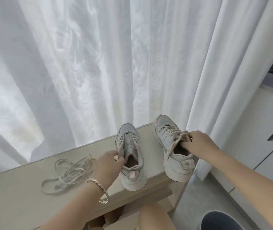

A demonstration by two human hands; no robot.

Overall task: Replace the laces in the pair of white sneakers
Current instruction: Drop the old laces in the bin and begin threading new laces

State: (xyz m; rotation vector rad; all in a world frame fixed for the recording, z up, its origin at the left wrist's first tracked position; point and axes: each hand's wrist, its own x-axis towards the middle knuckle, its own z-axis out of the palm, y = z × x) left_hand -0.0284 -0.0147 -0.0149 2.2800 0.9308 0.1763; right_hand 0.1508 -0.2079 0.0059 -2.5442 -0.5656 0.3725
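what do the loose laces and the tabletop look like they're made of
Loose laces: flat woven fabric, likely cotton or polyester, matte off-white; they lie limp in soft loops. Tabletop: pale wood-look board, matte, with faint grain lines; possibly laminate.

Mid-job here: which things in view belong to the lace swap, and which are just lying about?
Job: left sneaker, held by left hand; right sneaker, gripped by right hand; loose laces on the bench.
Not part of it: curtain, cabinet, bracelet.

A home: sheer white curtains (99, 63), handled cabinet (265, 138), pale bench (24, 188).
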